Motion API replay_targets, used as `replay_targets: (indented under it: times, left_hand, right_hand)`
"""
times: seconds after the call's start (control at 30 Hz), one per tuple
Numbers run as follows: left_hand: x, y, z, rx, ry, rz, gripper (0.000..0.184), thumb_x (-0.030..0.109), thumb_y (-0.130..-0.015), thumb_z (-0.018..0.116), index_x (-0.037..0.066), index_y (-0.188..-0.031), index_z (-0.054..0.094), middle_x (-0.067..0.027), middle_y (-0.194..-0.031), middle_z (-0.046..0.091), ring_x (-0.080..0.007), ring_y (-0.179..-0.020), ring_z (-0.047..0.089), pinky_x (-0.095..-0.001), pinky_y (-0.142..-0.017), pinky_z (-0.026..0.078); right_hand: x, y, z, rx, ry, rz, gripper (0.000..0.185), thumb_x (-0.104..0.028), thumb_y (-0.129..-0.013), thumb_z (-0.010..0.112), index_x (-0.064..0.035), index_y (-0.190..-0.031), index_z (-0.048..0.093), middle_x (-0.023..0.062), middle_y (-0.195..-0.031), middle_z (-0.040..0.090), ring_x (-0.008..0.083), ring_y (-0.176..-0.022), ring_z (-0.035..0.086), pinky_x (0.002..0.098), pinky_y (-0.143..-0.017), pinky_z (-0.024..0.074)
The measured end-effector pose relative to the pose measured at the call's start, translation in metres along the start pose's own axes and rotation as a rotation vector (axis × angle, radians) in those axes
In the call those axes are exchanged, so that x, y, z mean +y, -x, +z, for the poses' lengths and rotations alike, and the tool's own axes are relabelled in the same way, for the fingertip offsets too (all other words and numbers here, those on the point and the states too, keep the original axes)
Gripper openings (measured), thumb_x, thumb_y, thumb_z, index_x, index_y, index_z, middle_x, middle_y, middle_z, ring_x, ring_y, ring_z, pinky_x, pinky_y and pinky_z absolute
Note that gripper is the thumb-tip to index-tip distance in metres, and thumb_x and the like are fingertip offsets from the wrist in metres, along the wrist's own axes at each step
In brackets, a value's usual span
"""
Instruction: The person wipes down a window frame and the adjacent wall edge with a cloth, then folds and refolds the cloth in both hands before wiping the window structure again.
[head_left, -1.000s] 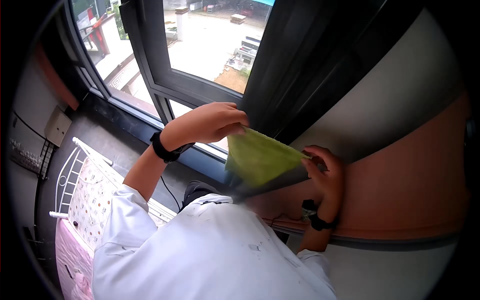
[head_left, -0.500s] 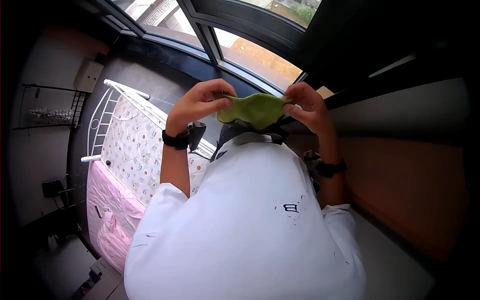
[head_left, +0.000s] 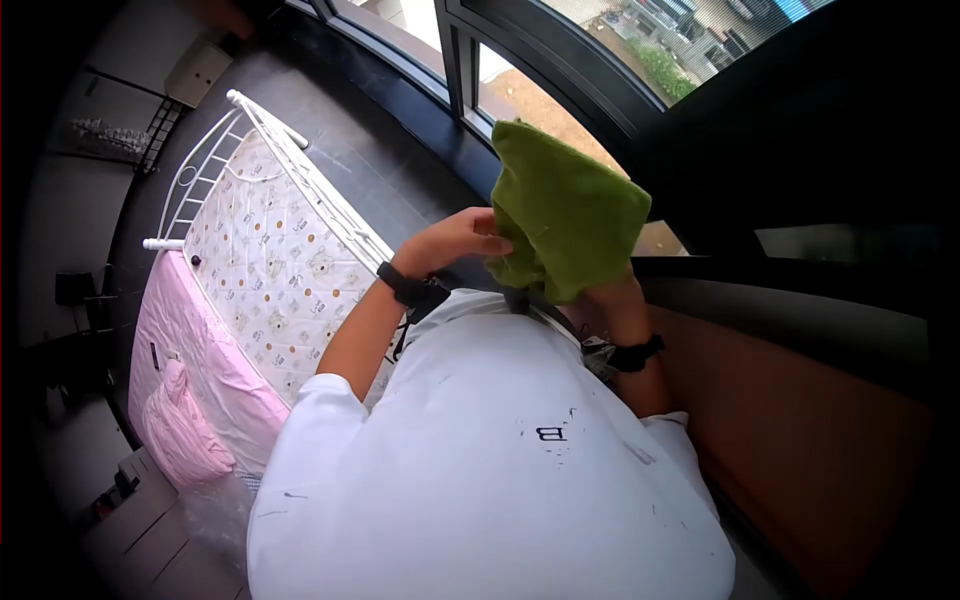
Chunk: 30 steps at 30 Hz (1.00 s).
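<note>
A green cloth (head_left: 570,215) is held up in front of my body, near the window. My left hand (head_left: 455,240) is closed on its left edge, with the thumb and fingers against the folded fabric. Behind the cloth's lower right side is my right hand (head_left: 615,295), holding it from beneath; the cloth hides its fingers. A dark band circles each wrist.
A window frame (head_left: 560,60) stands ahead, with bare ground outside. To the left is a white metal bed frame (head_left: 310,185) with a patterned mattress (head_left: 285,260) and pink bedding (head_left: 205,345). A brown surface (head_left: 790,420) lies to the right.
The cloth, earlier stretched between both hands, now stands higher and spreads over my right hand. My left hand has moved lower and to the right. The view has shifted.
</note>
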<state>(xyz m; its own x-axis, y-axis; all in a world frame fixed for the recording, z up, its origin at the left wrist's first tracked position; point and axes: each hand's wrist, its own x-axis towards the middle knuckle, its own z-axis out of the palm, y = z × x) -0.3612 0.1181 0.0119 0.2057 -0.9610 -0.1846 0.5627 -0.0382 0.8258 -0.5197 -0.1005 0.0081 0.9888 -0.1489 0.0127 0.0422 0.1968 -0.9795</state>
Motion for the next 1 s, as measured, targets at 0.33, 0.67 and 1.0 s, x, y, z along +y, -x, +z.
replay_targets:
  times: [0.33,0.67,1.0]
  left_hand:
    - [0.011,0.009,0.039,0.341,0.328,0.251,0.051,0.015,-0.086,0.067,-0.003,-0.128,0.045,-0.0100,-0.122,0.056,-0.0182,-0.112,0.056,-0.0331,-0.098,0.044]
    - [0.025,0.011,0.037,0.449,0.160,0.152,0.042,0.011,-0.083,0.070,0.001,-0.117,0.048,-0.0079,-0.110,0.058,-0.0156,-0.102,0.058,-0.0306,-0.091,0.047]
    - [0.027,0.027,0.031,0.637,-0.341,0.293,0.040,0.011,-0.085,0.068,0.000,-0.119,0.049,-0.0062,-0.105,0.061,-0.0120,-0.097,0.058,-0.0259,-0.084,0.048]
  right_hand:
    - [-0.034,-0.029,0.015,0.129,-1.053,0.462,0.062,-0.049,-0.097,0.039,0.0033,-0.131,0.045,0.0188,-0.129,0.053,0.0298,-0.116,0.055,0.0422,-0.100,0.0441]
    - [0.000,-0.015,0.015,-0.068,-1.018,0.379,0.046,-0.036,-0.096,0.048,-0.0020,-0.128,0.048,0.0125,-0.123,0.056,0.0252,-0.113,0.056,0.0391,-0.098,0.0448]
    - [0.034,-0.035,0.044,0.031,-0.767,0.461,0.041,-0.015,-0.091,0.061,0.0021,-0.125,0.047,0.0137,-0.119,0.057,0.0223,-0.110,0.058,0.0366,-0.096,0.0478]
